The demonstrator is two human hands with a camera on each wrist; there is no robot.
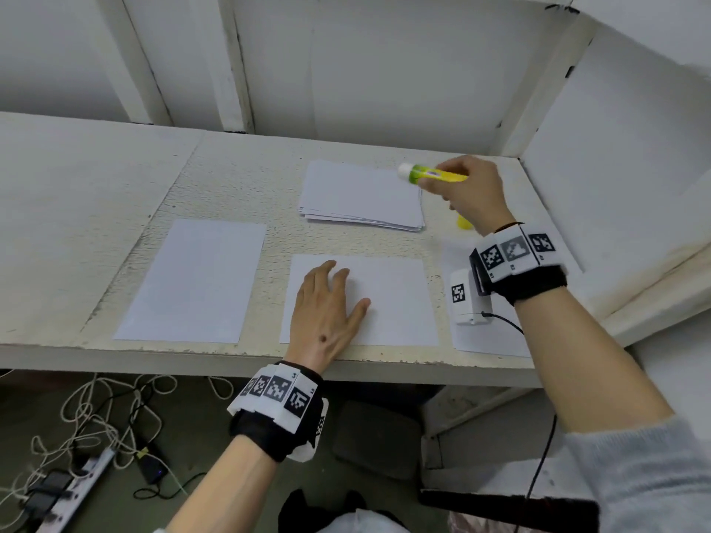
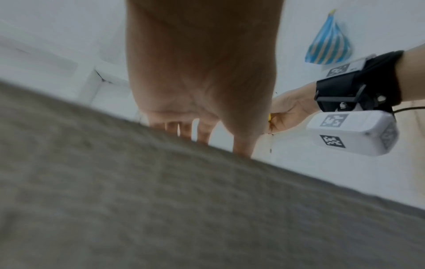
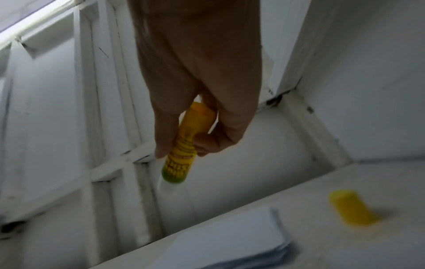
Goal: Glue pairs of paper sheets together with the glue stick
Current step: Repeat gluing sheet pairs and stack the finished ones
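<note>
- The glue stick (image 1: 431,174), yellow-green with its white tip bared, is held in the air over the far right corner of the paper stack (image 1: 361,196), lying nearly level with the tip pointing left.
- The right hand (image 1: 467,190) has its fingers and thumb curled round the stick's barrel; in the right wrist view the thumb presses its side.
- The yellow cap (image 3: 352,207) lies on the table (image 1: 96,209) just right of the stack, partly hidden behind the right hand in the head view.
- The left hand (image 1: 327,309) rests flat, fingers straight and spread, on the middle sheet (image 1: 396,298), holding nothing; its wrist hangs over the table's near edge.
- A second single sheet (image 1: 196,280) lies to the left, apart from the middle one, with bare table between them.
- Another sheet (image 1: 484,340) lies at the right under the right wrist.
- White walls close the table at the back and right; the left stretch is open.
- Under the table lie tangled cables (image 1: 100,413) and a power strip (image 1: 65,490).
</note>
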